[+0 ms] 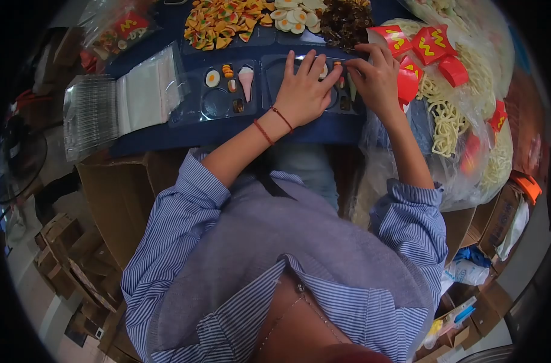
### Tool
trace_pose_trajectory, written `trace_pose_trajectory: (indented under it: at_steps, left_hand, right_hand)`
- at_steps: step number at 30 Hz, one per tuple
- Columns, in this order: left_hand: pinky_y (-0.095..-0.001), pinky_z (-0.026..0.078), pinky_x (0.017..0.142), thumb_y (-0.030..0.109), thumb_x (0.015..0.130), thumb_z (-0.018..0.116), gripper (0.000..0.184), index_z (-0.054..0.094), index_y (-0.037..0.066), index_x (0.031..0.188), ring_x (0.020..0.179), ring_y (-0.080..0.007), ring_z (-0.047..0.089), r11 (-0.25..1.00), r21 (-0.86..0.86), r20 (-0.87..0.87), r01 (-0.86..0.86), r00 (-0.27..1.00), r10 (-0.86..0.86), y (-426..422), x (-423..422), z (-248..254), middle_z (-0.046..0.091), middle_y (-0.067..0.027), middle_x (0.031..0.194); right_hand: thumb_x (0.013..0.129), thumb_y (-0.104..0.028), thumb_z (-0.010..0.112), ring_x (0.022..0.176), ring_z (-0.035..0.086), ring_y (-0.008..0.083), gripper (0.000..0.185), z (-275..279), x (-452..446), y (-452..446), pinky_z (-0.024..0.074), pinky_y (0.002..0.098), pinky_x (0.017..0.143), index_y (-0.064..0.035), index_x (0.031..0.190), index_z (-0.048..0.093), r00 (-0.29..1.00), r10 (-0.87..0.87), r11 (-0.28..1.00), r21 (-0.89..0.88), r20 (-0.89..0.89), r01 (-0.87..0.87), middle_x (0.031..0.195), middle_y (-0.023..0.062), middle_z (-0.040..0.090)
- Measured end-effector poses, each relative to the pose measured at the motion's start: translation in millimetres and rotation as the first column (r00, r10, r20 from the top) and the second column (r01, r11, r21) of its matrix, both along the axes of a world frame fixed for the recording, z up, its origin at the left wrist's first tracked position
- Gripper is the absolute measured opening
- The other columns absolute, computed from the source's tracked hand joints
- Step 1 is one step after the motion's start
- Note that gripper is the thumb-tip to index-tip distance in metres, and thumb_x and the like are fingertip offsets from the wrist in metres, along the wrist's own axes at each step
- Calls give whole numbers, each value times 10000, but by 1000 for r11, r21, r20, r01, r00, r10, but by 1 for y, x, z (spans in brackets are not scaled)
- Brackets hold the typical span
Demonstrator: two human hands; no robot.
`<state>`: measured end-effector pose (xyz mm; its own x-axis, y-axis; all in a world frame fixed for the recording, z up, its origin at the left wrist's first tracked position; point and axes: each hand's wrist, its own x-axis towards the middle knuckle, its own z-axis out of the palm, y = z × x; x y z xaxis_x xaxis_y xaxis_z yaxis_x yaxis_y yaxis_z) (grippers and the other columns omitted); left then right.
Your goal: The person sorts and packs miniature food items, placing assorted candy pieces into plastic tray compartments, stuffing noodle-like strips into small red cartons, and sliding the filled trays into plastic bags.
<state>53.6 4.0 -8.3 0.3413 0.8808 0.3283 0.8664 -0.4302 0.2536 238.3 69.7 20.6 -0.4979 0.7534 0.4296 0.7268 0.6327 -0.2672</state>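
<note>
My left hand [306, 88] lies with fingers spread over a clear plastic tray [274, 75], touching its rim. A miniature fried egg [323, 71] shows beside its thumb. My right hand [378, 78] is bent over the tray's right side, fingertips drawn together; whatever they hold is hidden. Close to them are a small orange-red piece [337, 63] and a partly covered pale green cone [352, 88]. In the neighbouring tray [194, 103] are a fried egg [212, 78], a pink ice cream cone [246, 81], a burger-like piece [228, 71] and a dark brown piece [238, 106].
Behind the trays lie piles of orange pizza-slice pieces [218, 24], miniature eggs [296, 15] and dark brown pieces [347, 24]. Clear bags [145, 91] are stacked at left. Red fries boxes [433, 45] and cream-coloured strands [451, 121] fill a plastic bag at right.
</note>
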Motion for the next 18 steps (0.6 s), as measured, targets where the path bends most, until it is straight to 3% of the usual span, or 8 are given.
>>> trace_pose_trajectory:
  at_steps: [4, 7, 12, 18]
  left_hand:
    - [-609, 229, 1078, 243, 817, 608, 509, 530, 166, 1314, 1305, -322, 383, 1000, 6, -9, -7, 1000, 7, 0, 0, -3, 467, -138, 1318]
    - [-612, 232, 1074, 240, 809, 610, 498, 540, 157, 1296, 1303, -324, 384, 1000, 2, -20, -7, 1000, 7, 0, 1, -4, 467, -143, 1317]
    - [-619, 242, 1064, 238, 796, 612, 459, 565, 122, 1238, 1294, -329, 387, 1000, 1, -17, 7, 1000, -7, 1, 0, -1, 469, -148, 1310]
    - [-628, 249, 1055, 260, 783, 624, 448, 584, 110, 1203, 1283, -333, 389, 1000, 7, -21, -12, 1000, 12, 0, 2, 0, 466, -149, 1297]
  right_hand:
    - [732, -154, 714, 1151, 490, 235, 93, 0, -6, 2, 370, 416, 881, -124, 820, 717, 999, 26, 999, -19, 28, -26, 1140, 22, 593]
    - [713, -173, 713, 1157, 488, 232, 122, 2, -14, 3, 381, 410, 876, -119, 822, 725, 989, 36, 999, 20, 141, -39, 1143, 34, 593]
    - [702, -192, 655, 1062, 498, 230, 103, 7, -28, 7, 396, 382, 803, -107, 756, 679, 918, 33, 996, 67, 395, -65, 1015, 49, 564]
    - [706, -190, 644, 1016, 498, 240, 121, 4, -23, 21, 399, 360, 774, -104, 788, 619, 897, 169, 977, 49, 408, -206, 963, 54, 542]
